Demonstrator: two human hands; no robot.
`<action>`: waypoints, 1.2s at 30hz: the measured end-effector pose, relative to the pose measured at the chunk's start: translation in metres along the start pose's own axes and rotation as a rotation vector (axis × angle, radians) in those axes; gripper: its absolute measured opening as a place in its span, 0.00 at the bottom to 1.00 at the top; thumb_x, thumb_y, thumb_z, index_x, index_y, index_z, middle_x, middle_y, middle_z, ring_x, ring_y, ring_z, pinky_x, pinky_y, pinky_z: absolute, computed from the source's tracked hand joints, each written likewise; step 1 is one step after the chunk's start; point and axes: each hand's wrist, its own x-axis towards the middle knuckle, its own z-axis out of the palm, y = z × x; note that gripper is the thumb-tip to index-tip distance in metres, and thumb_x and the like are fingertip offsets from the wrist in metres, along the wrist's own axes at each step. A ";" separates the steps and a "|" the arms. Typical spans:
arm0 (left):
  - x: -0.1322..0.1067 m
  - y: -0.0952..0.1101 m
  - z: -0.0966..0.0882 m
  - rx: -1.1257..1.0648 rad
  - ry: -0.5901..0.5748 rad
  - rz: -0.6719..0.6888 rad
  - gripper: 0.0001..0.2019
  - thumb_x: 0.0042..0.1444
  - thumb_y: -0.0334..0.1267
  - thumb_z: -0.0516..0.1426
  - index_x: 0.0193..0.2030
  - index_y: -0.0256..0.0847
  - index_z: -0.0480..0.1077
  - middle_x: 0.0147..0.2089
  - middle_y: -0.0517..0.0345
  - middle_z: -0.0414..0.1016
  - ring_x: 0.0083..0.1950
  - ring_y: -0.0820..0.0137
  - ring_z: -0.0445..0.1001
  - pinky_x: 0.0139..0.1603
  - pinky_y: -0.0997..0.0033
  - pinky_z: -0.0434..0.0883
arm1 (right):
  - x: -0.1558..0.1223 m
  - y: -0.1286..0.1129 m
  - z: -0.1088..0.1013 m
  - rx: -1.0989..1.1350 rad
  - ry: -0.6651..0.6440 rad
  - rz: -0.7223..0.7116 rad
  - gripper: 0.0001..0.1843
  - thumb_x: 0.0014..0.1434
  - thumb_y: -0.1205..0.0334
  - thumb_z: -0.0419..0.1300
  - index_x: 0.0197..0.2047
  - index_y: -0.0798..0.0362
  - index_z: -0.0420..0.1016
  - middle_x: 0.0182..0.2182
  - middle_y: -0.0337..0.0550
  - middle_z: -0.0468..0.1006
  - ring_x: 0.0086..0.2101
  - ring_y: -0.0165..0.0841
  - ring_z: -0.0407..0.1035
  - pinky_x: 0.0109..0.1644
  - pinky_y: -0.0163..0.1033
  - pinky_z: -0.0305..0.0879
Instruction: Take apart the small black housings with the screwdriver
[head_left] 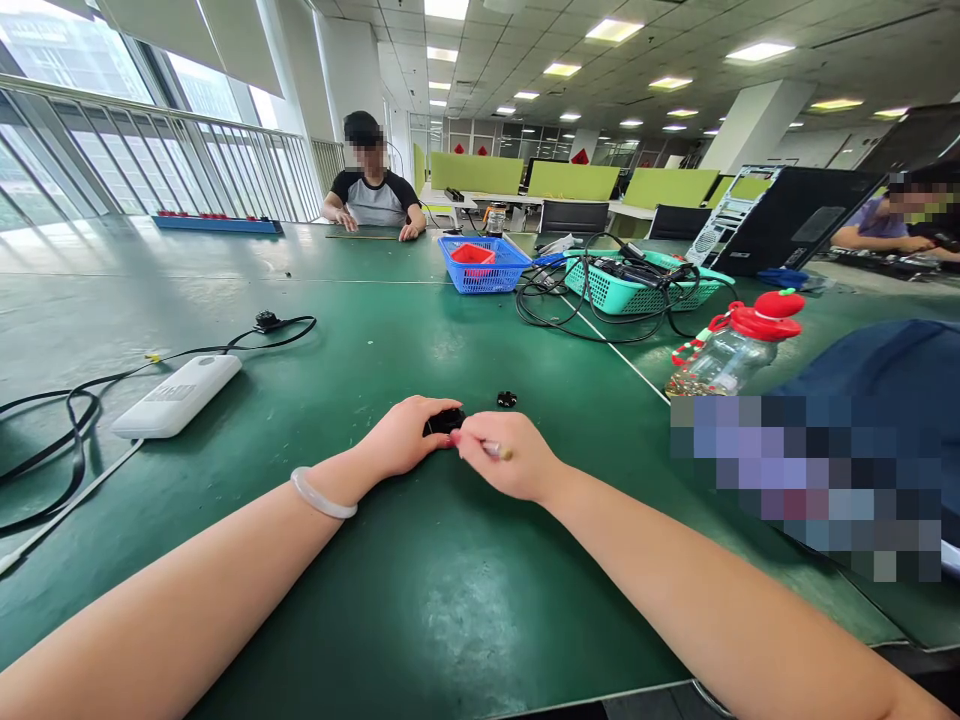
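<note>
My left hand (401, 437) is curled round a small black object (444, 421) that rests on the green table (420, 600). My right hand (504, 458) is closed on a thin tool with a yellowish handle (498, 452), its tip at the black object. A second small black part (507, 399) lies loose on the table just beyond my hands. A pale bangle (322, 496) circles my left wrist.
A white power pack (178, 395) with black cables lies at left. A blue basket (484, 264) and a teal basket (637, 283) with cables stand farther back. A red-capped bottle (731, 350) lies at right. Two other people sit at the far side and far right.
</note>
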 end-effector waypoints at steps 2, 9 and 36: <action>-0.001 0.000 0.000 -0.003 -0.001 0.005 0.24 0.54 0.37 0.55 0.60 0.44 0.66 0.58 0.55 0.74 0.57 0.60 0.70 0.61 0.57 0.67 | -0.001 -0.001 0.001 -0.053 -0.072 -0.094 0.19 0.62 0.57 0.50 0.20 0.52 0.61 0.19 0.36 0.63 0.22 0.26 0.56 0.29 0.35 0.52; 0.001 -0.001 0.001 -0.012 -0.014 -0.014 0.25 0.53 0.42 0.59 0.59 0.46 0.67 0.57 0.56 0.75 0.57 0.58 0.71 0.60 0.56 0.67 | 0.008 0.020 0.003 0.424 0.083 0.370 0.22 0.62 0.47 0.49 0.23 0.51 0.65 0.12 0.31 0.61 0.16 0.26 0.59 0.25 0.34 0.57; -0.004 0.004 0.002 0.017 0.201 0.126 0.20 0.60 0.41 0.52 0.59 0.42 0.67 0.57 0.52 0.73 0.59 0.61 0.68 0.62 0.55 0.67 | 0.003 0.018 0.000 0.367 0.227 0.297 0.23 0.63 0.46 0.52 0.23 0.52 0.68 0.13 0.32 0.61 0.17 0.26 0.59 0.23 0.33 0.55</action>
